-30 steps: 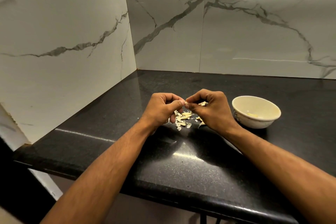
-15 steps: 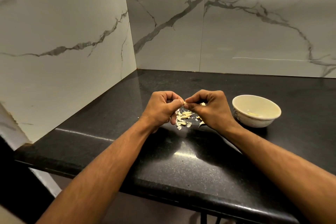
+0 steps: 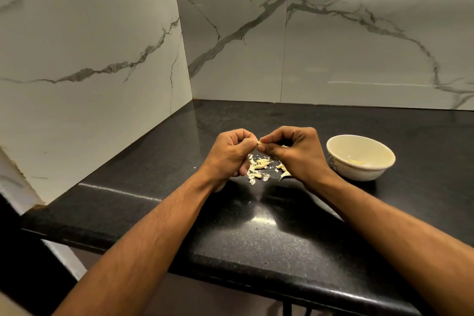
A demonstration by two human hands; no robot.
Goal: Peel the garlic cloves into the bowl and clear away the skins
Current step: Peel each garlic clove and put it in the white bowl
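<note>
Little had moved since the earlier frames: both hands stayed raised over the skins. Left hand (image 3: 230,154) and right hand (image 3: 295,151) had fingers curled, pinching one small pale garlic clove (image 3: 259,143) between their tips. Papery cream skins (image 3: 257,168) littered the black worktop (image 3: 256,238) beneath. Right, a cream bowl (image 3: 359,174) held pale peeled garlic. No readable writing.

Both forearms extend forward, bare, converging toward the centre. Left hand (image 3: 230,155) is raised, back toward the camera, fingers curled inward, thumb and forefinger tips brought together at its right side. Right hand (image 3: 295,152) is level with it, fingers arched, thumb and forefinger pinching. The fingertips of both hands meet on a small pale garlic clove (image 3: 259,145) held between them.
</note>
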